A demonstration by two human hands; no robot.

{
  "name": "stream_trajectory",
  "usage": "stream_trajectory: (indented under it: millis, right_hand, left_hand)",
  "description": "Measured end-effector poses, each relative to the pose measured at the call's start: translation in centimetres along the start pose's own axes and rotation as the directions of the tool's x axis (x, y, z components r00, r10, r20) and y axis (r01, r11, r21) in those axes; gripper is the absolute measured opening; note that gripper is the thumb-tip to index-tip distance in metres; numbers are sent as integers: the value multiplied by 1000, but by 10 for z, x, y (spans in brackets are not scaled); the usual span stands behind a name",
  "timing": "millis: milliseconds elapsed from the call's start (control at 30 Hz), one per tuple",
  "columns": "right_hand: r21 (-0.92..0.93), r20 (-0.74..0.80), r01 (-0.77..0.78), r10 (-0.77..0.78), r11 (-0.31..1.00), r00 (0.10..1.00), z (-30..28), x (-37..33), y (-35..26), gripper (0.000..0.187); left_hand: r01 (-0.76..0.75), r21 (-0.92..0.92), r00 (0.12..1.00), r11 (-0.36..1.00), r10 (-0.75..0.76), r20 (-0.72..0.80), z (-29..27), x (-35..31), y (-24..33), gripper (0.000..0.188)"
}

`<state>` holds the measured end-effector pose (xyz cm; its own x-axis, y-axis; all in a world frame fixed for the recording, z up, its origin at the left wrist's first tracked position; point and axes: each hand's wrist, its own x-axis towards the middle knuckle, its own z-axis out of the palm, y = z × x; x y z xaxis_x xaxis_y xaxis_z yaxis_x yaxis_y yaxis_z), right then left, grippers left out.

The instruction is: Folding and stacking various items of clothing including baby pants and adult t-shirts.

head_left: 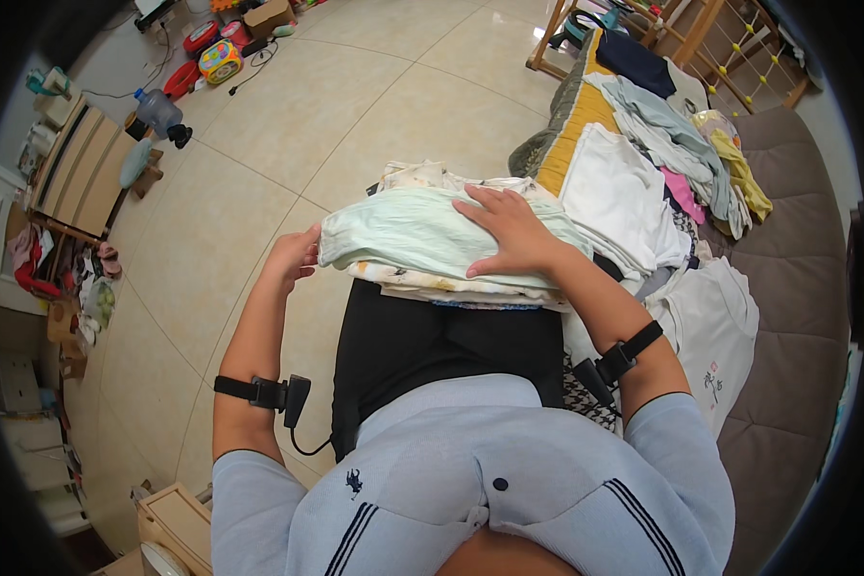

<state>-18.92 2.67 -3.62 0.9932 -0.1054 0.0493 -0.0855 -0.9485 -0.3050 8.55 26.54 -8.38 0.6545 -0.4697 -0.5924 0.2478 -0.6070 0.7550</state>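
Note:
A pale mint-green garment (403, 226), folded into a long strip, lies on top of a stack of folded clothes (413, 278) across my lap. Cream cloth with a small print shows under it, at the near and far edges. My right hand (504, 232) rests on the mint garment with its fingers spread. At the left end of the strip, my left hand (298, 257) is beside the cloth's edge, its fingers partly bent. Some of those fingertips reach behind the edge, so whether they pinch the cloth is hidden.
To my right, a white garment (605, 192) and a heap of mixed clothes (682, 125) lie on a brown padded seat (778, 192). Another white shirt (710, 326) is spread nearer. Toys (221, 60) and a water jug (158, 110) stand on the tiled floor at far left.

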Motion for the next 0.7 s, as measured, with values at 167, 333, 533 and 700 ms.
stream_trajectory:
  millis: [167, 333, 533, 700]
  right_hand:
    - [-5, -6, -1, 1, 1000, 1000, 1, -1, 3, 93]
    - [15, -3, 1, -1, 1000, 1000, 1, -1, 2, 93]
    - [6, -2, -6, 6, 1000, 1000, 0, -1, 2, 93]
    - [21, 20, -10, 10, 1000, 1000, 0, -1, 3, 96]
  left_hand:
    - [-188, -457, 974, 870, 226, 31, 9, 0, 2, 27]
    - [-392, -241, 920, 888, 368, -137, 8, 6, 2, 24]
    - [-594, 429, 647, 680, 721, -248, 21, 19, -17, 21]
    - [-472, 580, 728, 664, 664, -168, 48, 22, -44, 20]
